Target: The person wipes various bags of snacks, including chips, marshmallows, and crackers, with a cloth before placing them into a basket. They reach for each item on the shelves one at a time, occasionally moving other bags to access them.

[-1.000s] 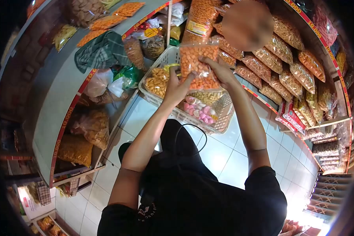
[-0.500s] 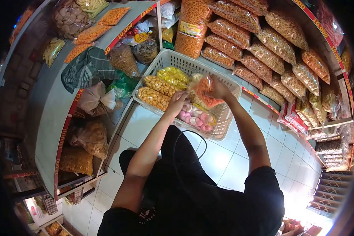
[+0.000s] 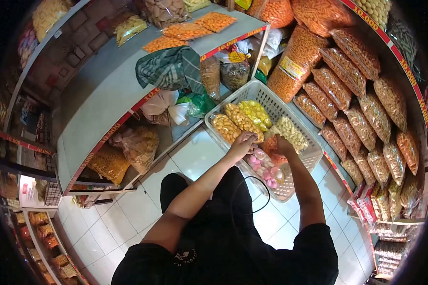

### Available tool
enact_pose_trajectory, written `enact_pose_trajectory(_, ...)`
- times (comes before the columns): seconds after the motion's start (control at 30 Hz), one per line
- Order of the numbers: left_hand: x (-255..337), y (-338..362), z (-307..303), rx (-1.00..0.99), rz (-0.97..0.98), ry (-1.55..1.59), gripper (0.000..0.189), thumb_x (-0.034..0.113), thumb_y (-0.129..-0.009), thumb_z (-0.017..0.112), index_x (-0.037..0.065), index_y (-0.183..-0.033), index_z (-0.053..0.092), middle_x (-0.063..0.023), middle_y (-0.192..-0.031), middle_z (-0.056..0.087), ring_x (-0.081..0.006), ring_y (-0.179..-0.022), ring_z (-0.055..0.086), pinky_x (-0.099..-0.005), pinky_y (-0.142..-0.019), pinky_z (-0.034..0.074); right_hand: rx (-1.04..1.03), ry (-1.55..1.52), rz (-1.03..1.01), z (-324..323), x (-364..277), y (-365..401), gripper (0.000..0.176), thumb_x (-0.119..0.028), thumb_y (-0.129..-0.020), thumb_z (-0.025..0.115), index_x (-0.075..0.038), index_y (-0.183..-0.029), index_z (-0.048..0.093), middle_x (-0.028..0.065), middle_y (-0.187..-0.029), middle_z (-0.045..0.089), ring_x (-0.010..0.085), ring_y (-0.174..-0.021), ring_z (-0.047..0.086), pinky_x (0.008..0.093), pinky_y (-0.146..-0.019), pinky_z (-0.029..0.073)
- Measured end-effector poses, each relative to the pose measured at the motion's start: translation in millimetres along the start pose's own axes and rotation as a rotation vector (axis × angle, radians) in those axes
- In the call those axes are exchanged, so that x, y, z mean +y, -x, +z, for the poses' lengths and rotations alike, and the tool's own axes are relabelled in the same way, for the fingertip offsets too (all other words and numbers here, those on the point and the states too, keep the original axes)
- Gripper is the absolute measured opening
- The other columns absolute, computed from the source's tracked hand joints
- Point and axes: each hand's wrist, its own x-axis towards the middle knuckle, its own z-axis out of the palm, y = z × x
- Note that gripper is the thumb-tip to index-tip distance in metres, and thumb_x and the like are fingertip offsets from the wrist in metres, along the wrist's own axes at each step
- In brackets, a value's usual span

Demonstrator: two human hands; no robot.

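Note:
A grey plastic basket point(image 3: 314, 151) holds clear bags of snacks. My right hand point(image 3: 284, 146) is closed on the top of an orange snack bag point(image 3: 273, 148) near the basket's middle. Just left of it, my left hand point(image 3: 244, 144) is over the basket's near side with its fingers bent together; whether anything is between them is too small to tell. Below both hands lies a bag of pink and white snacks point(image 3: 266, 169). Yellow-wrapped snacks point(image 3: 255, 114), tan snack bags point(image 3: 226, 127) and a pale snack bag point(image 3: 292, 134) sit around the hands.
Shelves with stacked snack bags point(image 3: 349, 135) rise on the right. On the left, a grey shelf point(image 3: 100, 71) carries a checked green cloth point(image 3: 169, 69) and orange snack bags point(image 3: 186, 31). A tall orange snack sack point(image 3: 297, 64) stands behind the basket. White floor tiles point(image 3: 128, 209) show below.
The view has turned, so the basket appears further right and lower. The orange bag, held up before, now sits lower among the other bags, with my right hand at its top.

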Motion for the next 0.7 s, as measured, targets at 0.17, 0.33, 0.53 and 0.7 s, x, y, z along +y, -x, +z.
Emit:
enact_pose_trajectory(0.17, 8, 8, -17, 0.024, 0.065, 0.034, 0.03, 0.032, -0.104, 0.055, 0.009, -0.123, 0.054, -0.0063, -0.118, 0.064, -0.0181, -0.1, 0.065, -0.0323, -0.078, 0.054, 0.07, -0.017, 0.021, 10, -12, 11, 0.104, -0.041, -0.057, 0.094, -0.009, -0.141, 0.041, 0.0273, -0.123, 0.057, 0.0474, -0.107, 0.061, 0.0508, -0.09, 0.053)
enact_pose_trajectory(0.33, 14, 17, -33, 0.052, 0.107, 0.074, 0.028, 0.031, -0.104, 0.056, 0.01, -0.122, 0.055, -0.0056, -0.114, 0.065, -0.0171, -0.097, 0.066, -0.032, -0.075, 0.051, 0.055, -0.056, 0.051, 14, -6, 12, 0.108, -0.042, -0.056, 0.094, -0.006, -0.144, 0.041, 0.0275, -0.126, 0.058, 0.043, -0.114, 0.061, 0.0471, -0.095, 0.053)
enact_pose_trajectory(0.53, 57, 43, -58, 0.042, 0.198, -0.001, 0.037, 0.036, -0.102, 0.057, 0.009, -0.127, 0.052, -0.0085, -0.123, 0.062, -0.0194, -0.105, 0.065, -0.0341, -0.084, 0.051, -0.073, -0.125, 0.011, 18, 24, -9, 0.113, -0.049, -0.058, 0.092, 0.0, -0.146, 0.041, 0.026, -0.137, 0.056, 0.0374, -0.122, 0.059, 0.0422, -0.103, 0.05)
enact_pose_trajectory(0.7, 115, 58, -84, 0.061, 0.44, -0.013, 0.028, 0.028, -0.103, 0.056, 0.008, -0.122, 0.055, -0.0071, -0.114, 0.064, -0.018, -0.099, 0.065, -0.0315, -0.079, 0.051, -0.13, -0.128, 0.068, -4, 16, -2, 0.109, -0.056, -0.063, 0.089, -0.002, -0.146, 0.043, 0.0244, -0.133, 0.06, 0.0365, -0.121, 0.06, 0.0418, -0.103, 0.05)
